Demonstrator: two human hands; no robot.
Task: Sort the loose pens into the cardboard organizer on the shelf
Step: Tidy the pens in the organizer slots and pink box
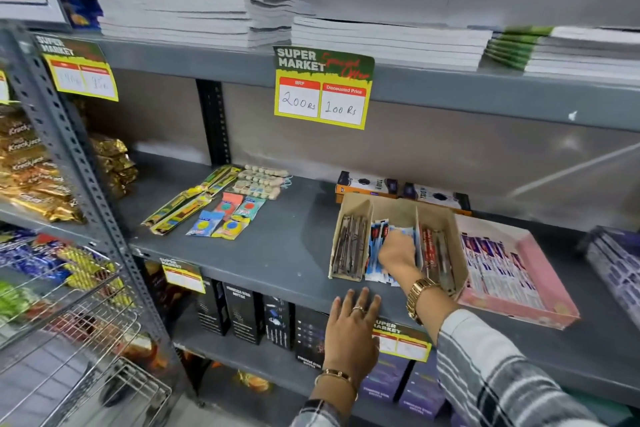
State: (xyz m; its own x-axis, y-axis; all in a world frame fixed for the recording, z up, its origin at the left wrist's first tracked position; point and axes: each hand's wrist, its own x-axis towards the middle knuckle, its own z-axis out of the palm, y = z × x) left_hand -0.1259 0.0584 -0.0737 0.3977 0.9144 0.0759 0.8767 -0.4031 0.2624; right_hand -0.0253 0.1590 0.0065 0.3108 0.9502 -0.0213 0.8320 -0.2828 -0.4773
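The grey metal shelf [270,253] carries everything here, with stacked notebooks [194,14] on the tier above and a price tag [323,87] hanging from that tier's edge. A pink tray [550,274] of packed pens sits at the right, touching the cardboard organizer [446,218], which has three compartments. Dark pens [349,243] fill the left one, blue-packed pens [375,239] the middle, red pens [433,250] the right. The right hand [396,250] reaches into the middle compartment, fingers curled around the blue packs. The left hand [353,326] lies flat and open on the shelf's front edge, holding nothing.
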